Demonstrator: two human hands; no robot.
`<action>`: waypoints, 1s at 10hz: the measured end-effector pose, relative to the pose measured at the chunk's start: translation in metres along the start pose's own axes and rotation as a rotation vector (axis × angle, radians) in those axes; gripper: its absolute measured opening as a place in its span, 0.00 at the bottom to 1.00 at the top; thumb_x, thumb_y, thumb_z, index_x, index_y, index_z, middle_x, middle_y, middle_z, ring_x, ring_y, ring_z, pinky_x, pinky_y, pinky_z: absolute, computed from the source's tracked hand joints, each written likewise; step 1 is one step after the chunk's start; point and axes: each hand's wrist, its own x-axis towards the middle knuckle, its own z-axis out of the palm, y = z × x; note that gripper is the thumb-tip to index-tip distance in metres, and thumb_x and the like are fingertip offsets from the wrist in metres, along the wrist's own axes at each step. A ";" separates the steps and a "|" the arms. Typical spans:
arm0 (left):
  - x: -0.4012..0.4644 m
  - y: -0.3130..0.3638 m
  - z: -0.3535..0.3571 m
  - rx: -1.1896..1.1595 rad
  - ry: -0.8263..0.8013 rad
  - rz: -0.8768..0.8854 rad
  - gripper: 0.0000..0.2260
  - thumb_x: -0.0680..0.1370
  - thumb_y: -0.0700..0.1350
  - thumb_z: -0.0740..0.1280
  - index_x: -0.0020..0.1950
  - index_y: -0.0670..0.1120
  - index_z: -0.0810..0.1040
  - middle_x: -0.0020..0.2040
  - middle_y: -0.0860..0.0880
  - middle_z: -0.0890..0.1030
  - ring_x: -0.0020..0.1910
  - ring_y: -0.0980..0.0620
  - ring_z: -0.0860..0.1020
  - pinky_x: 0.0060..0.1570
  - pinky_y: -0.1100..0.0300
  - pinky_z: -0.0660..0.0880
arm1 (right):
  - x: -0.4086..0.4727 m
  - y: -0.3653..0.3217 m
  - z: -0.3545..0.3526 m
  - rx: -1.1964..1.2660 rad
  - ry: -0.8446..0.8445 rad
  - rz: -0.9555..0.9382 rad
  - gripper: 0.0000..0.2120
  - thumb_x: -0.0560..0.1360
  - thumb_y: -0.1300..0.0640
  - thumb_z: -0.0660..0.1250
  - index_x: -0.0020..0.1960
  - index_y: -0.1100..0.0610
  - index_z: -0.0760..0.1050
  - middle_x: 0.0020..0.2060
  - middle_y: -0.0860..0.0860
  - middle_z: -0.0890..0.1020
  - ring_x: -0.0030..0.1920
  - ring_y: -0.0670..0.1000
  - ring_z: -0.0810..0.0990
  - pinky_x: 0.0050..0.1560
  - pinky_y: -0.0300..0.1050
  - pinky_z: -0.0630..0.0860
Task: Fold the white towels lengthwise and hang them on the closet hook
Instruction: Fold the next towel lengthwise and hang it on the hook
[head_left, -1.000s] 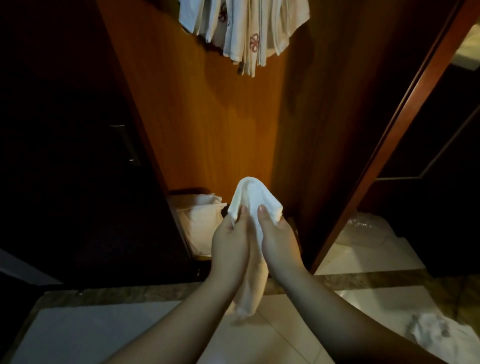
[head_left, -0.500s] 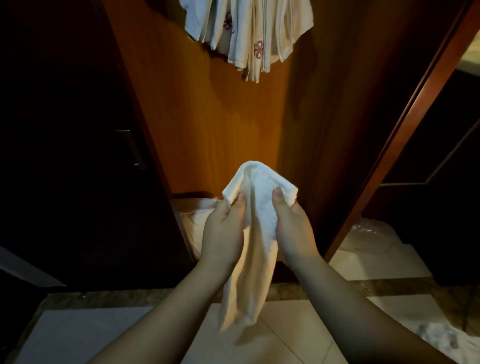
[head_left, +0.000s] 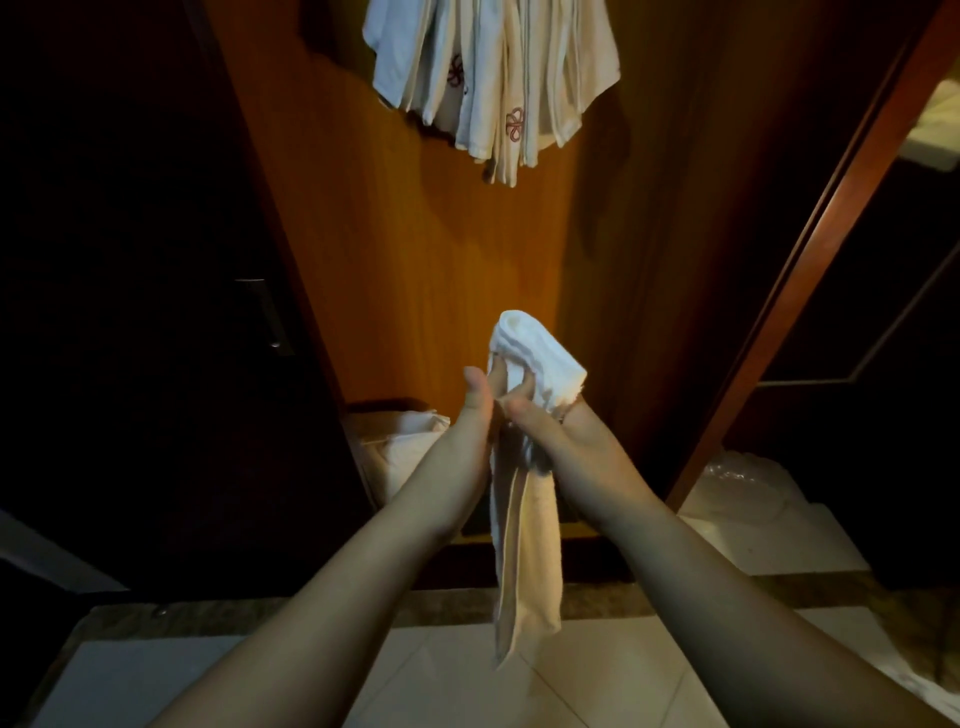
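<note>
A white towel (head_left: 530, 551) folded into a narrow strip hangs down between my two hands, its top end bunched over my fingers. My right hand (head_left: 566, 441) grips the upper part, thumb across the cloth. My left hand (head_left: 475, 415) presses against the towel from the left, thumb raised and fingers under the bunched top. High on the wooden closet panel (head_left: 415, 260), several folded white towels (head_left: 493, 83) with red emblems hang together; the hook itself is hidden behind them.
A pile of white cloth (head_left: 400, 452) lies low at the closet's foot, left of my hands. A dark door with a metal handle (head_left: 265, 317) stands at the left. A wooden frame (head_left: 810, 260) runs up the right. Crumpled plastic (head_left: 743, 478) lies on the pale floor tiles.
My hands have drawn together, narrowing the towel into a tighter strip. The view has tilted up, showing more of the hanging towels.
</note>
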 end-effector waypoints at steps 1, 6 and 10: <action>0.002 0.008 0.001 -0.022 0.007 0.003 0.46 0.59 0.85 0.53 0.60 0.56 0.83 0.53 0.72 0.80 0.54 0.75 0.75 0.45 0.80 0.70 | 0.001 -0.007 -0.006 -0.209 0.149 -0.005 0.17 0.80 0.38 0.60 0.65 0.43 0.75 0.54 0.36 0.83 0.55 0.34 0.80 0.59 0.49 0.77; 0.042 0.047 -0.053 -0.088 -0.140 0.110 0.16 0.67 0.47 0.76 0.55 0.51 0.86 0.57 0.48 0.85 0.57 0.49 0.83 0.49 0.59 0.80 | 0.071 -0.066 -0.055 -0.231 -0.227 -0.083 0.20 0.75 0.40 0.61 0.51 0.50 0.86 0.54 0.54 0.86 0.57 0.54 0.84 0.67 0.57 0.74; 0.047 0.094 -0.022 -0.253 -0.098 -0.042 0.12 0.79 0.46 0.69 0.59 0.42 0.81 0.52 0.41 0.84 0.51 0.42 0.84 0.47 0.50 0.82 | 0.094 0.017 -0.072 0.295 -0.200 0.278 0.27 0.77 0.35 0.64 0.66 0.53 0.80 0.66 0.60 0.79 0.65 0.61 0.79 0.68 0.63 0.72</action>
